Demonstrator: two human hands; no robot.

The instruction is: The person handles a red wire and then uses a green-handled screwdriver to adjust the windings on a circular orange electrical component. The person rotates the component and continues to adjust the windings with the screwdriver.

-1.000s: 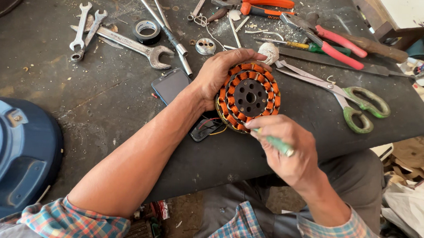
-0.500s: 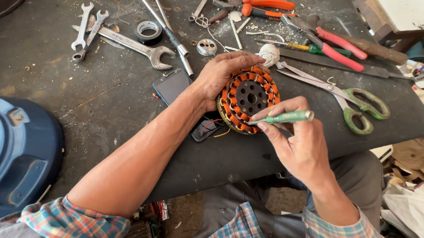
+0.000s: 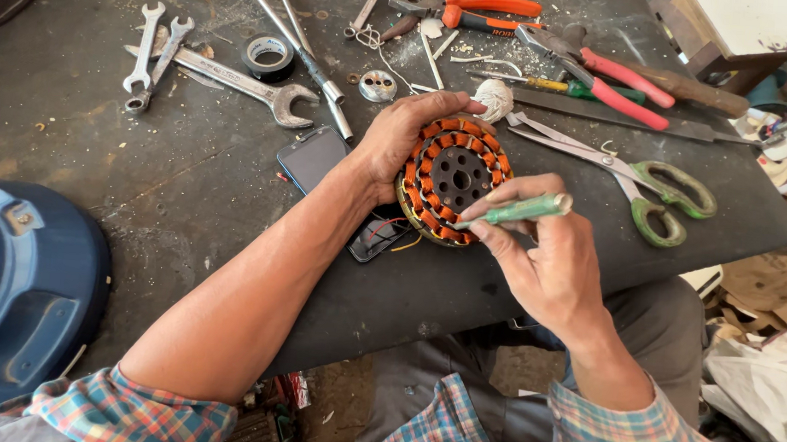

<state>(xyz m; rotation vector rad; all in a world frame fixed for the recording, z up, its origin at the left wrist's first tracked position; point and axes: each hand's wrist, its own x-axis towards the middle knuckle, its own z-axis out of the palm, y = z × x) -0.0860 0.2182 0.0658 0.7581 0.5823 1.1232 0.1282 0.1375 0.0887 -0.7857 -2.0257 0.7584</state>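
Hands grip ribbed copper-wound stator [image 3: 455,179], perhaps plastic-handled screwdriver [image 3: 516,209].

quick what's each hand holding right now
Left hand: closed around the round orange motor winding.
Right hand: fingers pinching a green-handled tool.

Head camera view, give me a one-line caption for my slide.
Left hand steadies an orange-wound motor coil on a cluttered workbench while the right hand holds a green-handled tool against it.

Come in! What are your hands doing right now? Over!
Left hand grips the orange wound stator, tilted on the workbench. Right hand holds a green-handled tool at its rim. Scissors lie close beside; nothing blocks.
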